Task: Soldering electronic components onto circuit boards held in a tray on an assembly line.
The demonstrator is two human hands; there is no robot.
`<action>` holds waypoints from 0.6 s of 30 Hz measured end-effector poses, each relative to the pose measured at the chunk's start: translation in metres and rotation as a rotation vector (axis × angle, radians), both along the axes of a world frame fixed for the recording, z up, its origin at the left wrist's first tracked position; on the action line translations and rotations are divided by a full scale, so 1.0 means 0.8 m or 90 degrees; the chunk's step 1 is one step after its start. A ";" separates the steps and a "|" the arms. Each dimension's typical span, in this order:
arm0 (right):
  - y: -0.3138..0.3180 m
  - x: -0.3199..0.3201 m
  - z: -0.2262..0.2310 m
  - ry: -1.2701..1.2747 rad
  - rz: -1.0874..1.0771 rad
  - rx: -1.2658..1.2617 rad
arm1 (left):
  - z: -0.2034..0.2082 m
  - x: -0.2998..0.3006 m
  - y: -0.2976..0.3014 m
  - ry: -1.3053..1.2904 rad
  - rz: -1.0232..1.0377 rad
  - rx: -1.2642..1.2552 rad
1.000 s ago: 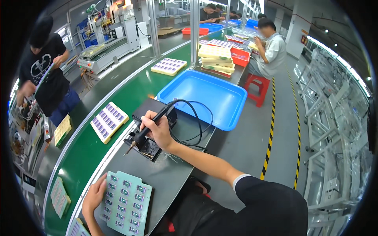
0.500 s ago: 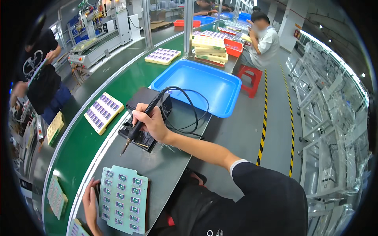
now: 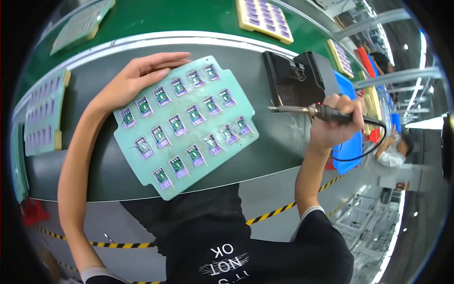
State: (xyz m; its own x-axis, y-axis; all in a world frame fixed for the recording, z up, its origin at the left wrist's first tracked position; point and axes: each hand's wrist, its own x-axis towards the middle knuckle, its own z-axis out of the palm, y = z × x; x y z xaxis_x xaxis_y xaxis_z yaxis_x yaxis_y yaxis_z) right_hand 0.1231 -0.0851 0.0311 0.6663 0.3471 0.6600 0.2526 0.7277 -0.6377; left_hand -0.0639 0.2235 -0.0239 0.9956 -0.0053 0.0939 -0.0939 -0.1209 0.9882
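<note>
A pale green tray (image 3: pixel 187 128) lies on the dark worktop before me, holding rows of small green circuit boards with purple parts and short leads. My left hand (image 3: pixel 137 78) rests along the tray's far left edge, its fingers stretched out and holding nothing. Right of the tray, my right hand (image 3: pixel 338 123) is closed around the dark handle of a soldering iron (image 3: pixel 302 110). The iron's bare metal tip points left toward the tray's right edge, apart from the boards. Its black cable runs down behind my hand.
Behind the iron stands a black soldering station (image 3: pixel 295 75); a blue bin (image 3: pixel 349 151) sits farther right. Another loaded tray (image 3: pixel 45 113) lies at the left. Beyond the worktop, a green conveyor (image 3: pixel 189 16) carries cream trays (image 3: pixel 265 20). A person (image 3: pixel 390 154) sits far right.
My view has swung toward the tray and closer. The soldering iron has moved from beside the station toward the tray. My left hand stays at the tray's edge.
</note>
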 end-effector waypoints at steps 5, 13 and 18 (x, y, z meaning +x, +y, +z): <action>0.014 -0.009 -0.011 -0.001 -0.015 -0.035 | -0.017 -0.011 -0.021 -0.009 0.066 -0.052; 0.027 -0.019 -0.019 -0.016 -0.035 -0.123 | -0.036 -0.018 -0.041 -0.100 0.163 -0.056; 0.019 -0.010 -0.021 0.009 -0.044 -0.138 | -0.025 -0.005 -0.032 -0.093 0.171 0.038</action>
